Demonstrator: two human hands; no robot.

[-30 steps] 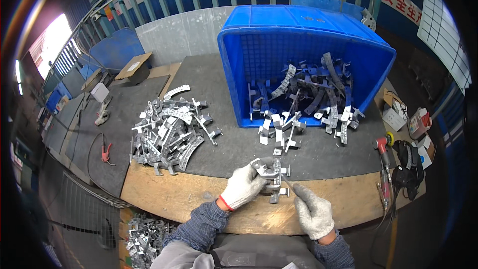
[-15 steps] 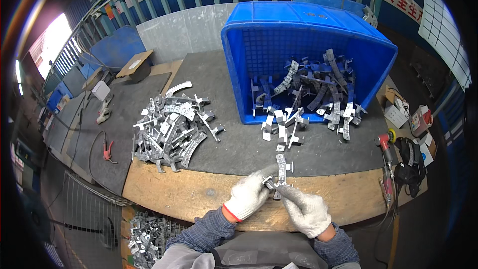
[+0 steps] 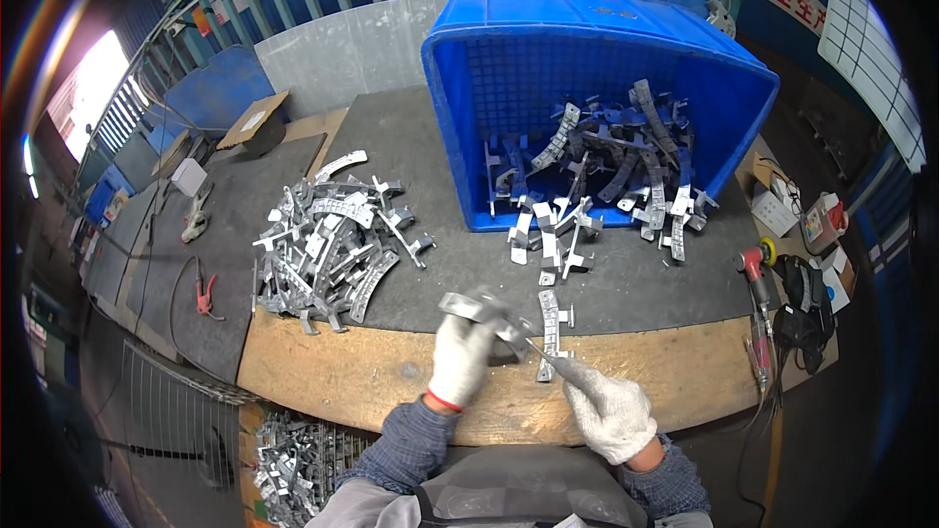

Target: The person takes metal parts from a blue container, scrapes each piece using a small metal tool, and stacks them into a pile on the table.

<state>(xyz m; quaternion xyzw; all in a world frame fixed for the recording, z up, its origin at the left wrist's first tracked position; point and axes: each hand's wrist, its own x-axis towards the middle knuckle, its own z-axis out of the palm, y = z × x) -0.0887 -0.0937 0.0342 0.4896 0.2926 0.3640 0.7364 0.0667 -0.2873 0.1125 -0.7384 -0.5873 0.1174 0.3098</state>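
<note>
**Silver metal bracket (image 3: pixel 477 309) in my left hand (image 3: pixel 460 364), thin grey tool (image 3: pixel 537 347) in my right hand (image 3: pixel 612 417)**

At the lower centre of the frame, my left hand, in a white knit glove with a red cuff edge, grips the motion-blurred bracket above the wooden front edge of the desk (image 3: pixel 333 372). My right hand, white-gloved too, is closed around the tool, its tip aimed up and left; I cannot tell whether it touches the bracket. Just beyond, a curved silver metal piece (image 3: pixel 548 318) lies on the desk. At centre left sits a heap of silver metal brackets (image 3: pixel 328 249). Farther, upper right of centre, a blue plastic crate (image 3: pixel 597 15) lies on its side, holding more.
</note>
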